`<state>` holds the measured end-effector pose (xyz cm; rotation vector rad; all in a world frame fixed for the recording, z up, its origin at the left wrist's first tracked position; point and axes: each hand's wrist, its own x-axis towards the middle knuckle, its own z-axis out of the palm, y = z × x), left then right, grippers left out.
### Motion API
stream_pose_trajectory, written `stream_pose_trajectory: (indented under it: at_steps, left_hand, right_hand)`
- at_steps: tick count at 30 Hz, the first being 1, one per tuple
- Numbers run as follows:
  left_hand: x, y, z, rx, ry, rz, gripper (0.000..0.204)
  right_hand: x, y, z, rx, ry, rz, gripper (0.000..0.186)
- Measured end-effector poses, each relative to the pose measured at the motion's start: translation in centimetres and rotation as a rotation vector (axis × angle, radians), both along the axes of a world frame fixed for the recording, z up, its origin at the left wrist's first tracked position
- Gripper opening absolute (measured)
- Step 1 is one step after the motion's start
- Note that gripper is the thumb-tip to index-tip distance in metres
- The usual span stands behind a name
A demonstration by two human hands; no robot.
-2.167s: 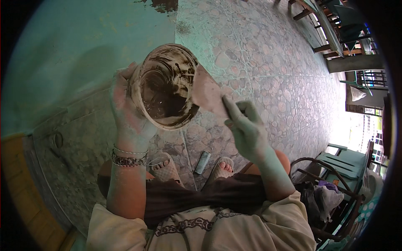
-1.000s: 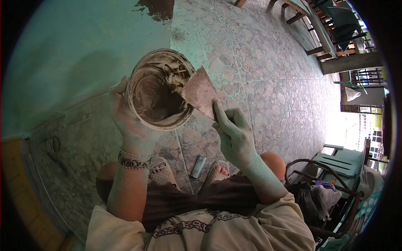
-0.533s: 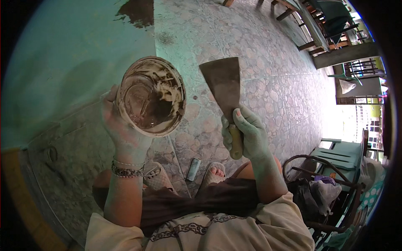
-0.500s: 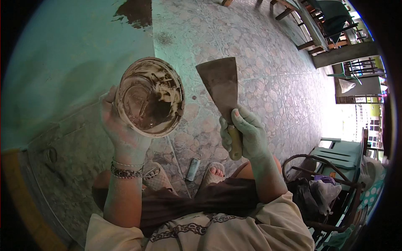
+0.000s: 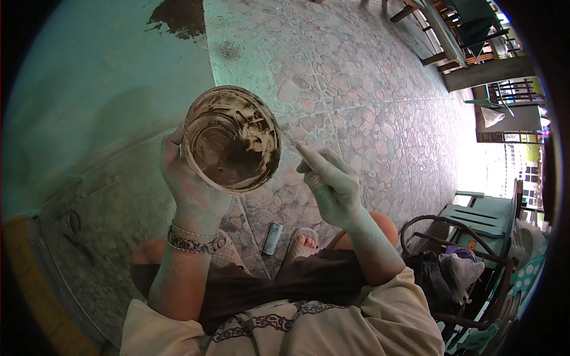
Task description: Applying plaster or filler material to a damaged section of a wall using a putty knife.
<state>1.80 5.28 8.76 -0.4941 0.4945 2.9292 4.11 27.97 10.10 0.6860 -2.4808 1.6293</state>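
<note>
My left hand (image 5: 193,178) grips a round tub (image 5: 202,172) from its left side and below, tilting its mouth toward me. Brown paste (image 5: 222,157) coats the inside of the tub and lies pooled at the bottom. Close to the tub's right rim, my right hand (image 5: 332,181) is closed around the handle of a putty knife (image 5: 289,137). Its blade is seen nearly edge-on, and its tip is hidden by or against the rim; whether they touch I cannot tell. Pale dust covers both hands.
A green wall (image 5: 107,83) with a brown patch (image 5: 181,18) rises at the left. Between my sandalled feet, a small grey block (image 5: 272,238) lies on the stone-patterned floor (image 5: 368,130). A chair with bags (image 5: 463,276) stands at the right, benches (image 5: 436,35) at the far right.
The tub has shifted right and slightly down in my left hand. My right hand has turned the putty knife from flat-on to edge-on and brought it to the tub's rim.
</note>
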Motion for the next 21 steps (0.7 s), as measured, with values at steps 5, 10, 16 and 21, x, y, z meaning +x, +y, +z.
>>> stream_pose_trajectory:
  at_steps: [5,10,16,21]
  left_hand:
    - [-0.6,0.0,0.5,0.022,-0.012,-0.034,0.041]
    - [-1.3,0.2,0.3,0.075,-0.041,-0.044,0.041]
    - [-2.9,-1.4,1.1,-0.142,-0.149,0.100,0.042]
    - [-3.0,-2.3,0.4,0.149,0.142,0.055,0.041]
  right_hand:
    - [-0.5,0.9,-0.7,0.197,0.147,0.077,0.055]
    - [-0.8,1.9,-0.7,0.237,0.097,0.133,0.056]
    - [-0.6,3.3,0.0,0.377,0.029,0.181,0.050]
    - [-2.0,6.0,0.5,0.285,-0.114,-0.026,0.026]
